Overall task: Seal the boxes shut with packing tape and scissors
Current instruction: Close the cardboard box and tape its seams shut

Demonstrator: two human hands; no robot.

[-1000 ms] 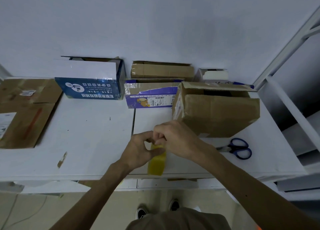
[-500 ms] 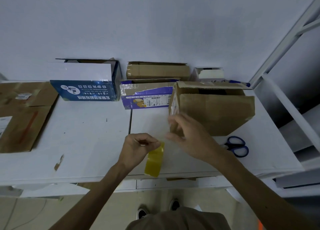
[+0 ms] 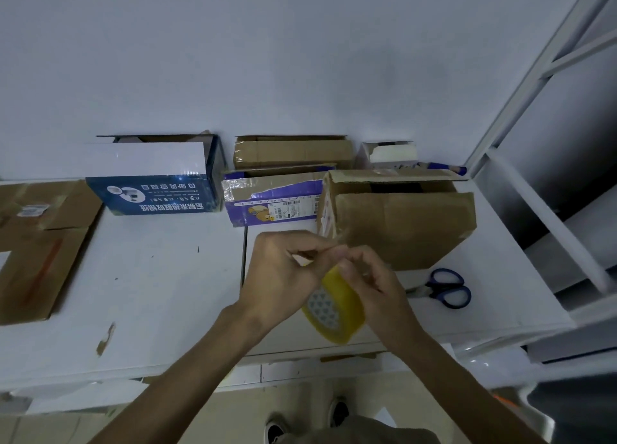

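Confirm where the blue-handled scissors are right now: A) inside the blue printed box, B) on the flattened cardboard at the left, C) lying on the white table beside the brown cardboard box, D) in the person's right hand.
C. The blue-handled scissors lie on the white table just in front of the brown cardboard box, untouched, while both hands work the yellow roll of packing tape.

Your two arms reach forward and come together in the middle. Your left hand (image 3: 280, 273) is curled, with its thumb and first finger pinched together at the top. Your right hand (image 3: 374, 283) sits just beside it, touching it at the fingertips. Its fingers (image 3: 347, 260) are bent and pinching too. Both wrists are bare.
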